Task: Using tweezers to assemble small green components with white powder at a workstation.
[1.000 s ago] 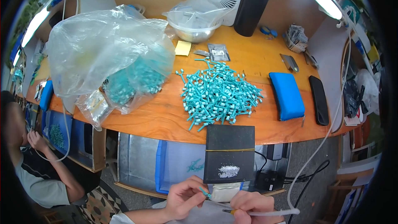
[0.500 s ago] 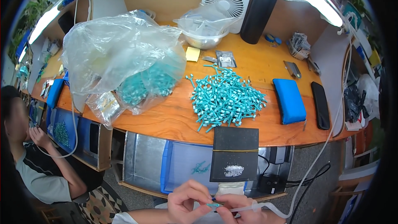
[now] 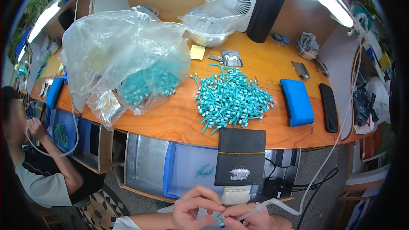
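Observation:
Low in the view, my left hand point(image 3: 194, 208) pinches a small teal branched piece point(image 3: 218, 220) between thumb and fingers. Close beside it, my right hand point(image 3: 249, 217) has its fingers closed round the end of a whitish flexible tube point(image 3: 279, 205); the tip is partly hidden by the fingers. Beyond the hands a black pad point(image 3: 241, 142) with a band across it carries a heap of tiny clear, shiny bits point(image 3: 239, 174). A large pile of similar teal pieces point(image 3: 232, 98) with whitish ends lies on the wooden table behind the pad.
A clear plastic bag point(image 3: 123, 51) of teal pieces stands left of the pile. A blue tray point(image 3: 183, 174) in the open drawer holds a few pieces. Right are a blue case point(image 3: 297, 102) and a black phone point(image 3: 328, 108). A co-worker point(image 3: 38, 166) sits at left.
The teal piece has dropped slightly and turned between my fingers. The tube near my right hand now rises at a steeper angle. The co-worker's hand has moved up a little.

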